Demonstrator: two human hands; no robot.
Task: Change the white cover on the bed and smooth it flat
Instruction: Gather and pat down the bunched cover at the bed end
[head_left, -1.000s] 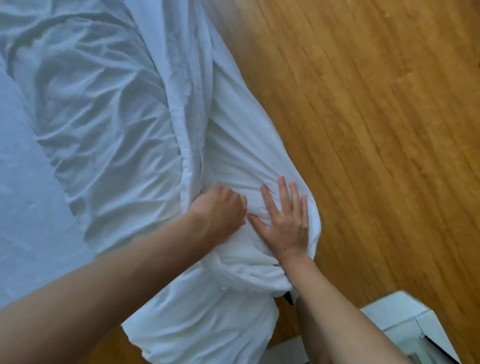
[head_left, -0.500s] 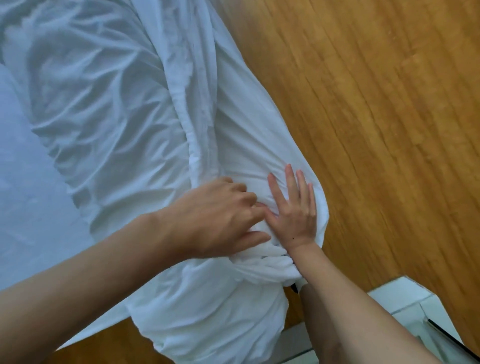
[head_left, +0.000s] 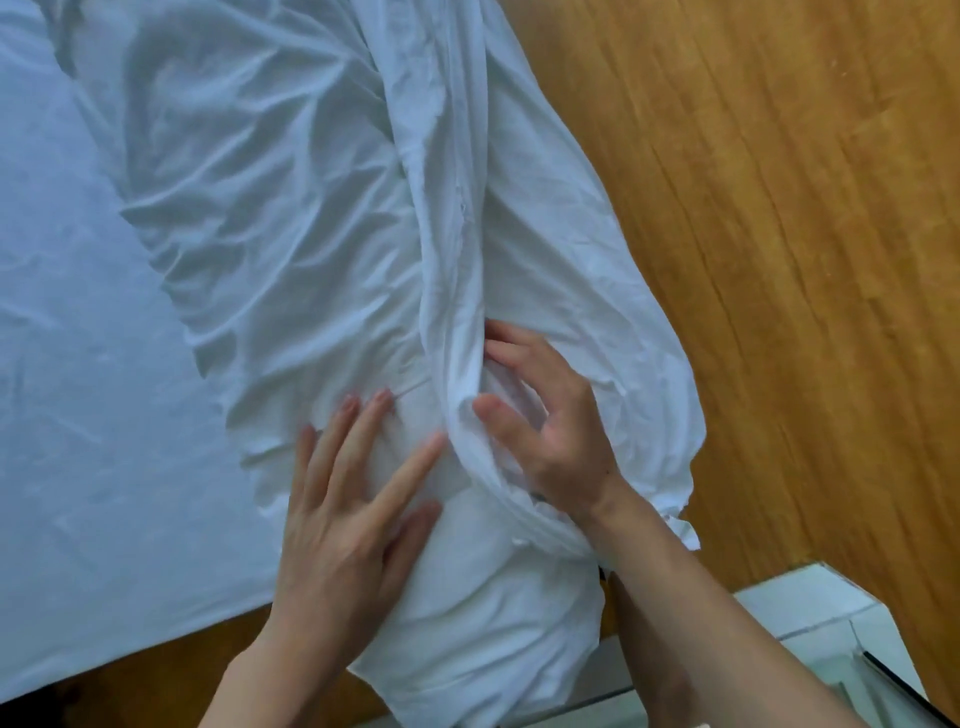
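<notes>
A crumpled white cover (head_left: 291, 218) lies bunched along the right edge of the bed (head_left: 67, 415), hanging over toward the floor. My left hand (head_left: 353, 514) rests flat on the bunched cloth, fingers spread, holding nothing. My right hand (head_left: 550, 431) sits just to its right, fingers curled around a thick fold of the cover that runs between the two hands. Below my hands the cover drapes down past the bed's corner.
A smoother pale sheet covers the mattress to the left. Wooden floor (head_left: 779, 260) fills the right side. A white box-like piece of furniture (head_left: 810, 613) stands at the lower right beside my right forearm. The bed's lower edge shows dark floor beneath.
My left hand has opened from a fist and moved left, now flat on the cloth. My right hand has shifted from pressing flat to curling around a fold.
</notes>
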